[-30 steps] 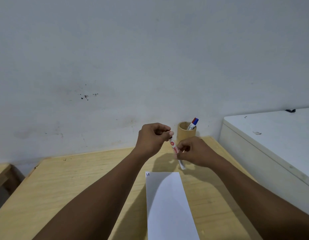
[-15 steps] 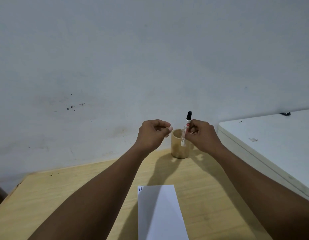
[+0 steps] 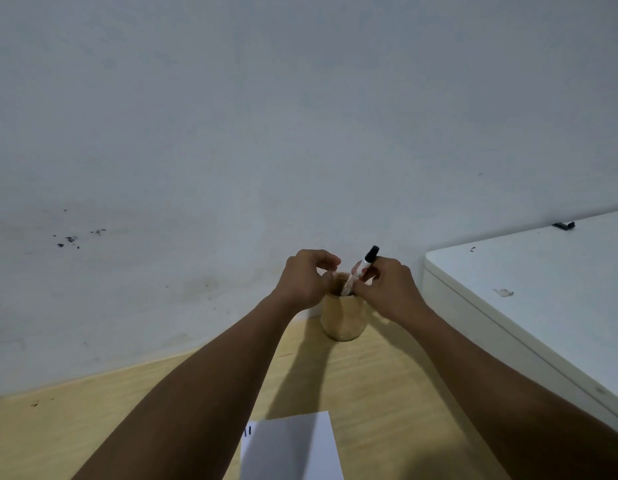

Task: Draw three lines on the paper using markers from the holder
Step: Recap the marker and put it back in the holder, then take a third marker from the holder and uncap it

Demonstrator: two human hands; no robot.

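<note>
A tan cylindrical holder (image 3: 342, 320) stands on the wooden table (image 3: 93, 420) by the wall. My right hand (image 3: 387, 289) grips a white marker with a black cap (image 3: 363, 266), tilted, its lower end inside the holder's mouth. My left hand (image 3: 305, 278) hovers at the holder's left rim with fingers curled; I see nothing in it. A white paper (image 3: 290, 448) lies near the bottom edge, with two short dark strokes at its top left corner. Any other markers in the holder are hidden by my hands.
A white wall rises right behind the holder. A white cabinet top (image 3: 542, 289) stands higher than the table on the right, with a small black object (image 3: 563, 225) at its far edge.
My right hand has lowered the black-capped marker so its end sits in the holder. My left hand came closer to the rim. The view tilted up, so the paper sits lower.
</note>
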